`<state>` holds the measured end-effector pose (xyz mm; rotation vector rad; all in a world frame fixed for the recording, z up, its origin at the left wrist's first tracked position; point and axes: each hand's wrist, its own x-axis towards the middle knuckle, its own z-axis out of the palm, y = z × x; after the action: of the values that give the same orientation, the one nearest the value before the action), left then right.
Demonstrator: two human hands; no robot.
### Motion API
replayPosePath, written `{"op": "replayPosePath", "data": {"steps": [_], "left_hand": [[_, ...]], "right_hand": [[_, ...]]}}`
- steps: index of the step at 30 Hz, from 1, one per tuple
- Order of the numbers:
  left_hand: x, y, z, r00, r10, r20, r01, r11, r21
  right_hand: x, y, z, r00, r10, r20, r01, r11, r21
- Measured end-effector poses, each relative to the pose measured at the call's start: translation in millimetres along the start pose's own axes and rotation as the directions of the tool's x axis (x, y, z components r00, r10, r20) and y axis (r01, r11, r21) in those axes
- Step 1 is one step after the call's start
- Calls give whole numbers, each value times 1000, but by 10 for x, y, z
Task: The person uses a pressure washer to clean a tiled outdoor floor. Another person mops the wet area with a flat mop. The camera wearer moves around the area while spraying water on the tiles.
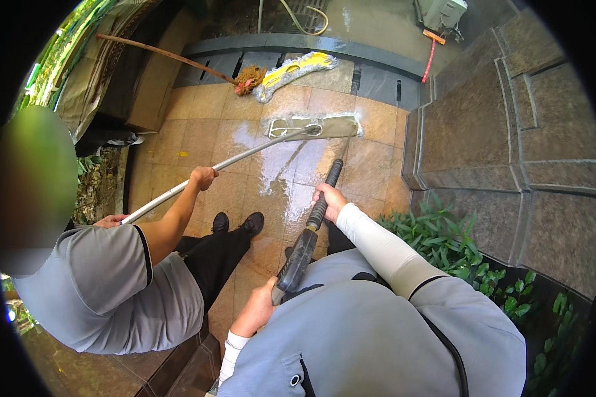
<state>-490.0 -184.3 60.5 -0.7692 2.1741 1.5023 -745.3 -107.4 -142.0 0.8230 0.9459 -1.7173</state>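
Note:
Both my hands are closed on a dark pressure washer gun (303, 250) that slants up from my waist over the wet tiles. My left hand (255, 308) grips its rear end, partly hidden behind the gun body. Farther forward, my right hand (330, 200) wraps round the black ribbed grip, and the tip points at the floor. Just beyond that tip lies a wide flat mop head (291, 126) on wet floor. A co-worker at my left holds its pale pole (238, 159) with both hands.
A yellow-and-grey mop head (298, 69) and a brown mop (248, 79) with a wooden handle lie near the dark drain strip (377, 85). An orange-headed, red-handled tool (432, 49) leans far right. Stone-clad wall (470, 126) and green plants (437, 235) border my right.

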Motion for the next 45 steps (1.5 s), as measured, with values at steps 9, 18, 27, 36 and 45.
{"op": "replayPosePath", "data": {"steps": [9,18,27,36,45], "left_hand": [[-261,-218,80,997,-60,-56,63,997,48],[-517,-473,134,990,-61,-126,58,998,-26],[-626,-229,128,963,-196,-184,206,978,40],[-765,-111,151,944,-184,-272,197,980,23],[-758,20,218,898,-256,-357,284,959,27]], "right_hand": [[132,353,229,992,74,105,-72,997,-22],[36,609,331,993,93,70,-82,986,-145],[73,752,736,965,205,161,-167,961,-219],[-22,797,823,953,260,158,-212,940,-268],[91,931,1103,901,385,199,-308,892,-332]]}}
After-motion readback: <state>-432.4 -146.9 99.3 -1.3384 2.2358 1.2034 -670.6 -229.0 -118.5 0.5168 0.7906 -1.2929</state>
